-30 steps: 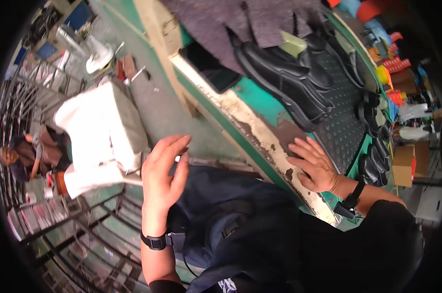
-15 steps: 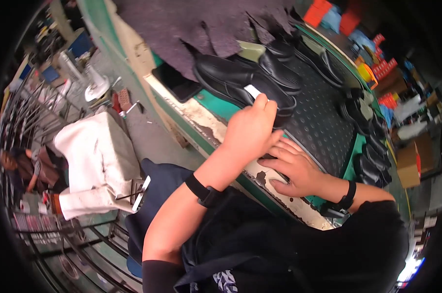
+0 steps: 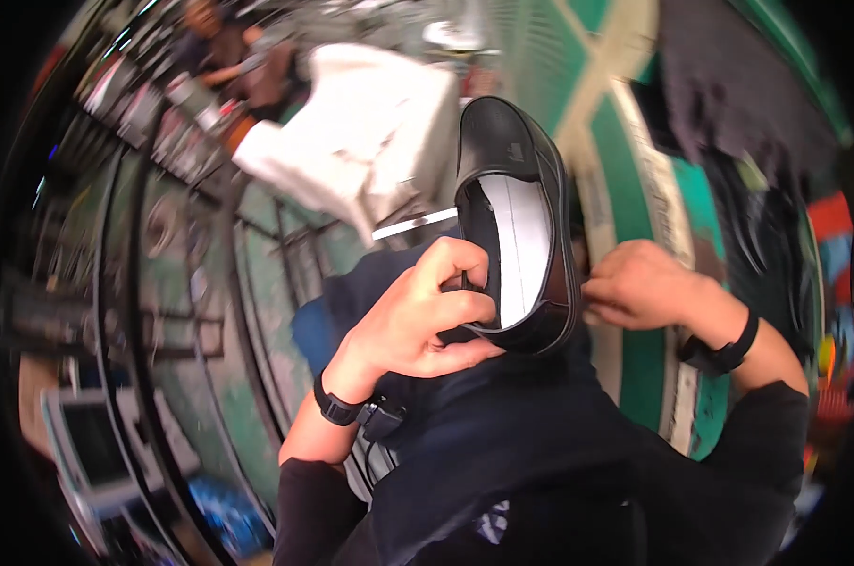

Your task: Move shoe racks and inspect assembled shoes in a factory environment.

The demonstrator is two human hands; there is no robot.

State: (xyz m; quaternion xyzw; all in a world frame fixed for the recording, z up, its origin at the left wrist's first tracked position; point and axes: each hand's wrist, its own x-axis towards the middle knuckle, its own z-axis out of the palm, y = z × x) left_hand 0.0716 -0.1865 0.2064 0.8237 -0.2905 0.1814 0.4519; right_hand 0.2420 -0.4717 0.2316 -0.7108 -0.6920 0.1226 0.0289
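One black shoe (image 3: 502, 156) is now clear of the bench (image 3: 620, 208) and held over the lap, toe pointing far; half a second earlier, the left hand (image 3: 418, 321) is at the shoes on the bench. Its fingers now grip the left rim near the heel. As judged, this leaves the opening and white insole (image 3: 523, 250) accessible to both hands. The right hand (image 3: 639, 283), fingers curled, is just right of the shoe; contact or any held item cannot be determined.

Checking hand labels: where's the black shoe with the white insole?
Head view, right of centre: the black shoe is in the left hand, gripped near its heel; right hand beside its right edge.
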